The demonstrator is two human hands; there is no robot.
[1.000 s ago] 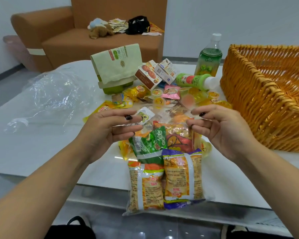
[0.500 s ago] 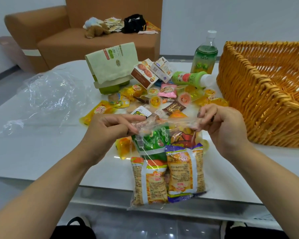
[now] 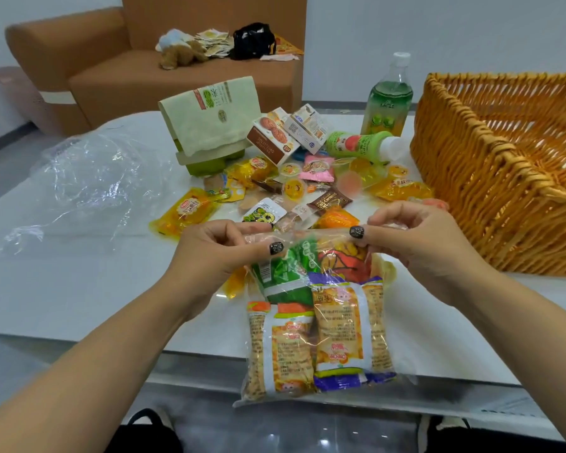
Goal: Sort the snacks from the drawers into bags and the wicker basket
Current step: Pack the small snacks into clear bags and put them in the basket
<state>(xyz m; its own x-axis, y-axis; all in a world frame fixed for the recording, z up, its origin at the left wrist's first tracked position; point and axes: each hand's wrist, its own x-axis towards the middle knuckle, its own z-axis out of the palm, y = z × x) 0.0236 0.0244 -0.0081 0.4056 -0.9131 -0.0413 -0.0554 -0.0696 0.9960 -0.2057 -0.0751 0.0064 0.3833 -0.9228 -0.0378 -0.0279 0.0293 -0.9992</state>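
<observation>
My left hand (image 3: 223,253) and right hand (image 3: 415,243) each pinch one top corner of a clear plastic bag (image 3: 311,384), thumb against fingers, clamped on the film. The bag hangs from both grips over the near edge of the white table (image 3: 62,289).

Bag contents:
1. Two orange-and-white snack packs (image 3: 352,335) side by side at the bottom, printed with small text too fine to read.
2. A green packet (image 3: 286,273) above them on the left.
3. An orange-red packet (image 3: 340,259) above them on the right.

On the table beyond my hands lies a loose pile of snacks. Readable or partly readable items:
- A brown sachet (image 3: 329,200) with white lettering, partly legible as "Centered".
- A brown-and-white biscuit box (image 3: 270,135), tilted; its print cannot be read.
- A white carton (image 3: 309,125) leaning beside that box.
- A pale green paper pouch (image 3: 209,116) with a red-and-green label, upright.
- A green bottle (image 3: 389,99) with a white cap, upright.
- A second green bottle (image 3: 356,145) lying on its side in front of it.
- Yellow jelly pouches (image 3: 187,214) and small jelly cups (image 3: 294,188) scattered between.

The wicker basket (image 3: 490,178) stands at the right of the table, just beside my right hand. No contents show in the part in view. A crumpled sheet of clear plastic (image 3: 89,178) lies at the left, well apart from the pile.
</observation>
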